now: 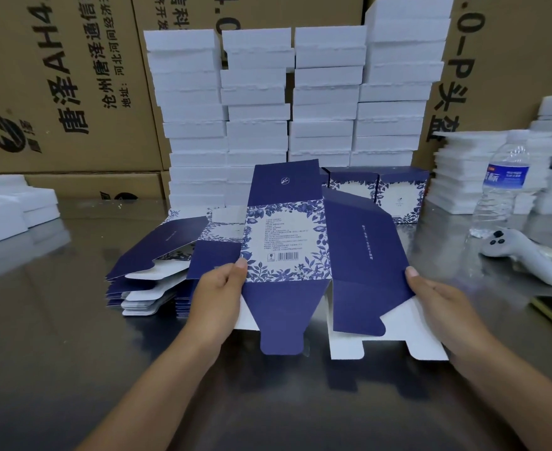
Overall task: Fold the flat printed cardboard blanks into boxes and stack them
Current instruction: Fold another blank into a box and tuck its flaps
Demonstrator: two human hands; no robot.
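Left hand (217, 297): it pinches the left edge of the blank. The thumb lies on top, next to the flower print. The other fingers curl under the card, so I cannot see them.
Right hand (437, 304): it pinches the right edge. The thumb presses on the dark blue side part. The other fingers are tucked under the card and hidden.
Blank (284, 242): it is between both hands, in the middle, over the table, with the printed side up. The blue part on the right tilts up. The flaps point toward the person.
Pile of flat blanks (157, 271): it lies on the table, just left of the left hand.
Folded boxes (401, 196): they stand upright behind the blank.
White stacks (258, 102): tall rows stand behind the boxes.
Water bottle (502, 190): it stands on the right.
White controller (522, 255): it lies near the bottle.
Table (73, 320): shiny metal.
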